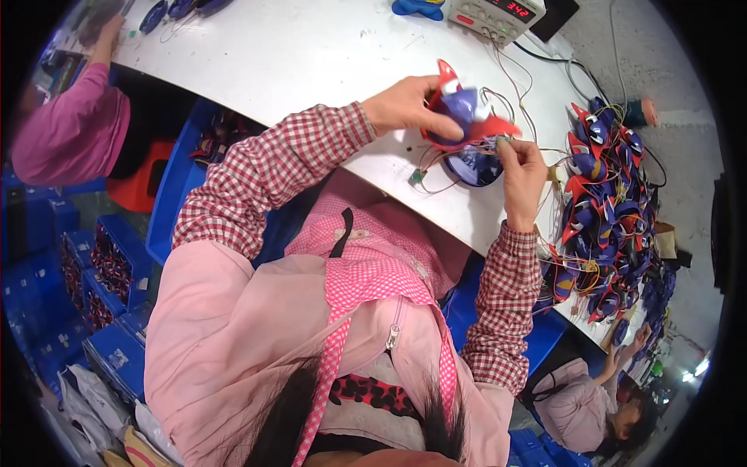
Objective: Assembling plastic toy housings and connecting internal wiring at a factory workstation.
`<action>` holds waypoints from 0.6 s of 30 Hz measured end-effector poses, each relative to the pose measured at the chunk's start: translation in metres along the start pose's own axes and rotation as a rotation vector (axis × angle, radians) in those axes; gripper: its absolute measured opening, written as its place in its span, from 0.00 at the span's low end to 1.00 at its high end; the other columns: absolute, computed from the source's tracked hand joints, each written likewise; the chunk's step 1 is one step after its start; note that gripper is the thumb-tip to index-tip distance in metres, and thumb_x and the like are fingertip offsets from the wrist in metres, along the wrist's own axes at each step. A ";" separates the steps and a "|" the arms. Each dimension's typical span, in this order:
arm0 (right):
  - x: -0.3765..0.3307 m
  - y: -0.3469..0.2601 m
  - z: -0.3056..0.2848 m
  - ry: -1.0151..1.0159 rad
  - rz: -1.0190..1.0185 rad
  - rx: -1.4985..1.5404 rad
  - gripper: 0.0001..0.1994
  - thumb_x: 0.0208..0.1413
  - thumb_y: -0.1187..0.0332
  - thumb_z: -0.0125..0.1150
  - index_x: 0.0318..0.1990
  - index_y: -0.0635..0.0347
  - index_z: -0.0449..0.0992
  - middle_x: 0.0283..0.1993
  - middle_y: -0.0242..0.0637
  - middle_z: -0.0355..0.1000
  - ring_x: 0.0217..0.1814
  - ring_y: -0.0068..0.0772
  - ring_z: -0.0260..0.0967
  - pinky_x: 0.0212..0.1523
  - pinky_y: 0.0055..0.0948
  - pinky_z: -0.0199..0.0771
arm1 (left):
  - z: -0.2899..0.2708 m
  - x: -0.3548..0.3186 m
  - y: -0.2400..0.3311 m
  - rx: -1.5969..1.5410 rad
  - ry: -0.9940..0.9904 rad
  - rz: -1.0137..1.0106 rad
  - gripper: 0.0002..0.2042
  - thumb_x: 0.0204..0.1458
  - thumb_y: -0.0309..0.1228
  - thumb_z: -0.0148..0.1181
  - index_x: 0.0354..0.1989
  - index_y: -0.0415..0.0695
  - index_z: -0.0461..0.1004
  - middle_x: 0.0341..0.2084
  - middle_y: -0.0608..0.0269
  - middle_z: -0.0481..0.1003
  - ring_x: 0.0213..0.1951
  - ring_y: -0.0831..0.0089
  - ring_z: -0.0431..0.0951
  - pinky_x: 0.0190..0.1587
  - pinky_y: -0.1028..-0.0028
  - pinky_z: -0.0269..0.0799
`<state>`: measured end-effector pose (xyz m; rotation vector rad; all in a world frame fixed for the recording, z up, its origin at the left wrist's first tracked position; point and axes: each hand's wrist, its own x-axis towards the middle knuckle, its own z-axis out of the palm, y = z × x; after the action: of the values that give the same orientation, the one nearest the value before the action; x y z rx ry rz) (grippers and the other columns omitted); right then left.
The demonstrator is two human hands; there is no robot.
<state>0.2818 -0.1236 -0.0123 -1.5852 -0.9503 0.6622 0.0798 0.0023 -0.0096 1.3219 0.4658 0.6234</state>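
- Okay, red-and-purple piece (461,103): in the air over the near edge of the white table (311,62), partly blurred; one red tip points away from the person, another to the right; long axis looks diagonal, far left to near right.
- Left hand (405,107): thumb and fingers part-spread, clamped around its left side.
- Right hand (527,179): thumb and forefinger pinching thin wires (488,143).
- Dark blue round part (472,169): just below the wires.
- Pile of similar pieces (603,206): right.
- Power supply (484,22): far side.
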 end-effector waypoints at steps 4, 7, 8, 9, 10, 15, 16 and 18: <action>0.004 0.020 0.006 0.058 -0.576 -0.811 0.09 0.45 0.76 0.59 0.35 0.69 0.69 0.35 0.39 0.68 0.35 0.27 0.65 0.37 0.26 0.65 | 0.009 0.006 -0.018 0.276 -0.067 0.158 0.26 0.34 0.40 0.73 0.39 0.36 0.72 0.29 0.58 0.77 0.30 0.70 0.77 0.34 0.72 0.73; 0.010 0.038 0.003 0.033 -0.376 -0.520 0.13 0.41 0.77 0.56 0.38 0.70 0.68 0.40 0.44 0.67 0.44 0.37 0.63 0.47 0.32 0.62 | 0.007 0.004 -0.020 0.557 -0.021 0.218 0.26 0.28 0.43 0.73 0.31 0.36 0.73 0.21 0.55 0.76 0.23 0.68 0.76 0.27 0.71 0.72; 0.005 0.027 0.009 0.029 -0.203 -0.415 0.14 0.46 0.77 0.50 0.43 0.71 0.66 0.42 0.44 0.66 0.46 0.36 0.63 0.51 0.32 0.62 | 0.012 0.001 -0.019 0.687 0.010 0.241 0.24 0.28 0.42 0.73 0.29 0.36 0.73 0.18 0.55 0.74 0.21 0.71 0.74 0.25 0.72 0.70; 0.006 0.041 -0.002 0.034 -0.239 -0.302 0.17 0.47 0.77 0.49 0.47 0.70 0.64 0.44 0.45 0.65 0.49 0.38 0.62 0.53 0.32 0.61 | 0.018 -0.002 -0.017 0.738 0.001 0.277 0.28 0.23 0.49 0.71 0.26 0.37 0.73 0.16 0.53 0.72 0.20 0.67 0.74 0.24 0.69 0.69; -0.002 0.029 -0.004 0.023 -0.256 -0.375 0.19 0.47 0.77 0.49 0.49 0.70 0.62 0.47 0.46 0.64 0.49 0.38 0.62 0.55 0.32 0.60 | 0.025 -0.004 -0.020 0.844 0.033 0.336 0.28 0.23 0.50 0.71 0.25 0.37 0.73 0.18 0.51 0.72 0.24 0.60 0.74 0.30 0.67 0.70; -0.036 -0.046 0.025 -0.032 -0.359 0.001 0.16 0.46 0.80 0.53 0.46 0.69 0.65 0.45 0.44 0.67 0.47 0.35 0.66 0.46 0.29 0.69 | 0.041 -0.067 -0.010 0.472 0.347 0.596 0.33 0.26 0.44 0.75 0.40 0.37 0.69 0.39 0.53 0.71 0.41 0.62 0.71 0.47 0.69 0.67; -0.046 -0.060 0.038 -0.102 -0.353 -0.001 0.17 0.47 0.80 0.55 0.47 0.69 0.65 0.46 0.44 0.67 0.48 0.34 0.66 0.47 0.29 0.69 | 0.040 -0.087 -0.004 0.265 0.325 0.584 0.35 0.26 0.41 0.76 0.44 0.37 0.68 0.41 0.55 0.70 0.42 0.64 0.71 0.48 0.69 0.67; -0.063 -0.079 0.068 -0.243 -0.341 0.006 0.18 0.49 0.80 0.57 0.49 0.69 0.65 0.47 0.43 0.67 0.49 0.32 0.65 0.49 0.29 0.69 | 0.033 -0.129 -0.006 0.031 0.357 0.527 0.38 0.27 0.34 0.77 0.50 0.39 0.64 0.43 0.58 0.69 0.45 0.70 0.70 0.50 0.69 0.67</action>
<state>0.1752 -0.1370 0.0446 -1.3119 -1.3604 0.6228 0.0051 -0.1077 -0.0131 1.3746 0.4132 1.3083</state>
